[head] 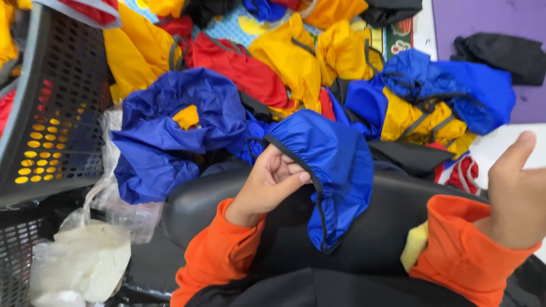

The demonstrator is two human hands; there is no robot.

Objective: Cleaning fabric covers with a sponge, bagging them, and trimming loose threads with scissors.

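My left hand (270,182) pinches the blue cover's (335,170) black hem; it hangs lengthwise toward me. Right hand (517,193) loosely curled, empty.

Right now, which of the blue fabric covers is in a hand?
The blue cover with the black elastic edge, pinched by the left hand over the black seat; the other blue ones lie loose in the pile.

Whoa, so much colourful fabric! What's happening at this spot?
A person in orange sleeves sits before a heap of fabric pieces in blue, yellow, red and black. Their left hand pinches the black-trimmed edge of a blue fabric cover draped over a black padded surface. Their right hand is raised, holding nothing visible. A black perforated basket stands at the left.
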